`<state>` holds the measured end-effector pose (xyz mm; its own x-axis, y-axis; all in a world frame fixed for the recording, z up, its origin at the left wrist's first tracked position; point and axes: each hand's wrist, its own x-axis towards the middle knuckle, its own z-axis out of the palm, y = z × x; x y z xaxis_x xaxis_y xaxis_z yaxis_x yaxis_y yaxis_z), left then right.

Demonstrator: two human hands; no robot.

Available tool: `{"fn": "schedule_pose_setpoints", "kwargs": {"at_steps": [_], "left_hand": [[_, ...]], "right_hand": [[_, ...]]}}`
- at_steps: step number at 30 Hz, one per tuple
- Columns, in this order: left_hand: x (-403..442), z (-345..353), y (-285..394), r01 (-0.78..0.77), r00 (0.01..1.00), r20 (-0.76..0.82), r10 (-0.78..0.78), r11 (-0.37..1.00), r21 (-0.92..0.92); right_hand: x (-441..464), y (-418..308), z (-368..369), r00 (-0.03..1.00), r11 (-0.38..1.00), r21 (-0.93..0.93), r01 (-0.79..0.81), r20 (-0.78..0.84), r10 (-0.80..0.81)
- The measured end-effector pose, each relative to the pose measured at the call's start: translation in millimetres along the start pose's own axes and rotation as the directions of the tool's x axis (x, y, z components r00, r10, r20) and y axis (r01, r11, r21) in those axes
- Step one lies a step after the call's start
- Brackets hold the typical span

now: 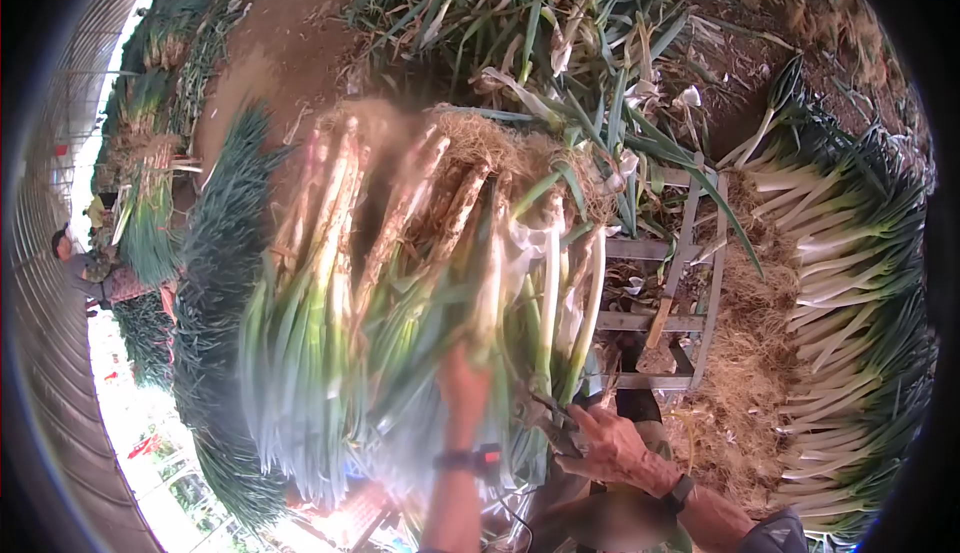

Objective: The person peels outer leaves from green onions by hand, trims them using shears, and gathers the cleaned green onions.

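Note:
My left hand (465,388), hazy in the glare, closes around the lower white part of a long green onion (492,293). That stalk lies among a pile of untrimmed green onions (345,223) with soil-stained stems and roots pointing away from me. To the right, my right hand (612,445) is closed near the leafy end of the pile. A dark, narrow piece (560,423) shows at its fingertips; I cannot make out what it is. Two paler stalks (552,283) lie just beyond this hand.
A metal frame (655,321) stands right of the pile, with a wooden-handled tool (660,321) on it. Cleaned green onions (825,273) lie in a row at far right beside cut roots (745,393). Stripped leaves (600,43) heap up ahead. Another person (85,263) is at far left.

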<state>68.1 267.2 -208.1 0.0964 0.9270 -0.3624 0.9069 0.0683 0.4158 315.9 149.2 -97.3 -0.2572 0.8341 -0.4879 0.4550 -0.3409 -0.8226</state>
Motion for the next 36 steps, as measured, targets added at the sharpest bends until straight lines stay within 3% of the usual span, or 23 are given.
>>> {"fn": "schedule_pose_setpoints", "kwargs": {"at_steps": [1, 4, 6, 7, 8, 9, 12, 18, 20, 23, 26, 28, 31, 34, 36], "left_hand": [[-0.3, -4.8, 0.4, 0.065, 0.998, 0.013, -0.064, 0.994, -0.09], [1.7, -18.8, -3.3, 0.185, 0.983, 0.075, -0.17, 0.943, -0.278], [4.2, -20.9, -11.3, 0.173, 0.984, 0.103, -0.147, 0.93, -0.324], [6.1, -21.7, -11.4, 0.141, 0.988, 0.11, -0.113, 0.944, -0.297], [8.1, -22.1, -11.2, 0.111, 0.99, 0.118, -0.081, 0.957, -0.269], [8.9, -22.1, -10.3, 0.08, 0.991, 0.128, -0.05, 0.967, -0.241], [12.4, 8.6, -32.0, -0.103, 0.99, 0.115, 0.083, 0.979, 0.178], [16.1, 19.8, -10.8, 0.009, 0.994, 0.105, -0.022, 0.992, 0.127], [15.2, 22.6, -15.9, -0.001, 0.993, 0.116, -0.01, 0.995, 0.095], [17.3, 16.9, -17.0, 0.015, 0.991, 0.134, -0.016, 1.0, 0.009], [24.9, -2.0, -8.6, 0.064, 0.982, 0.177, -0.068, 0.998, 0.023], [32.0, -19.2, 4.9, 0.141, 0.967, 0.207, -0.149, 0.989, 0.053], [37.1, -15.0, -14.2, 0.021, 0.989, 0.142, -0.046, 0.984, 0.176], [23.9, -1.8, -4.8, -0.01, 0.999, -0.036, 0.024, 0.935, 0.354], [10.6, 17.8, -16.1, -0.1, 0.98, -0.118, 0.158, 0.914, 0.393]], "right_hand": [[-1.8, 1.5, 0.0, 0.993, 0.993, 0.107, -0.054, 0.111, 0.042], [-10.7, 25.1, 10.0, 0.953, 0.97, 0.056, 0.238, 0.182, -0.244], [-9.5, 26.8, -1.5, 0.953, 0.953, -0.074, 0.294, 0.098, -0.287], [-6.6, 22.8, -15.0, 0.949, 0.938, -0.142, 0.315, 0.058, -0.31], [0.9, 9.5, -26.6, 0.978, 0.963, -0.169, 0.211, 0.035, -0.208], [4.7, 9.4, -29.3, 0.977, 0.96, -0.184, 0.211, 0.029, -0.21], [10.3, 10.4, -29.1, 0.98, 0.961, -0.194, 0.196, -0.005, -0.201], [20.6, 16.1, -21.9, 0.997, 0.989, -0.142, 0.045, -0.053, -0.053], [26.4, 14.2, -22.9, 0.997, 0.999, -0.038, -0.02, -0.082, 0.017], [31.3, 16.9, -21.8, 0.993, 0.995, -0.036, -0.092, -0.072, 0.089], [37.7, 34.0, -14.1, 0.99, 0.984, -0.174, -0.047, -0.143, 0.022], [47.0, 32.1, -17.7, 0.985, 0.987, -0.161, -0.029, -0.171, 0.001], [65.9, 25.6, -24.5, 0.984, 0.985, -0.169, -0.047, -0.177, 0.017], [82.3, 27.7, -25.3, 0.98, 0.974, -0.212, -0.08, -0.194, 0.038], [93.1, 33.2, -24.5, 0.974, 0.967, -0.234, -0.104, -0.221, 0.051]]}}
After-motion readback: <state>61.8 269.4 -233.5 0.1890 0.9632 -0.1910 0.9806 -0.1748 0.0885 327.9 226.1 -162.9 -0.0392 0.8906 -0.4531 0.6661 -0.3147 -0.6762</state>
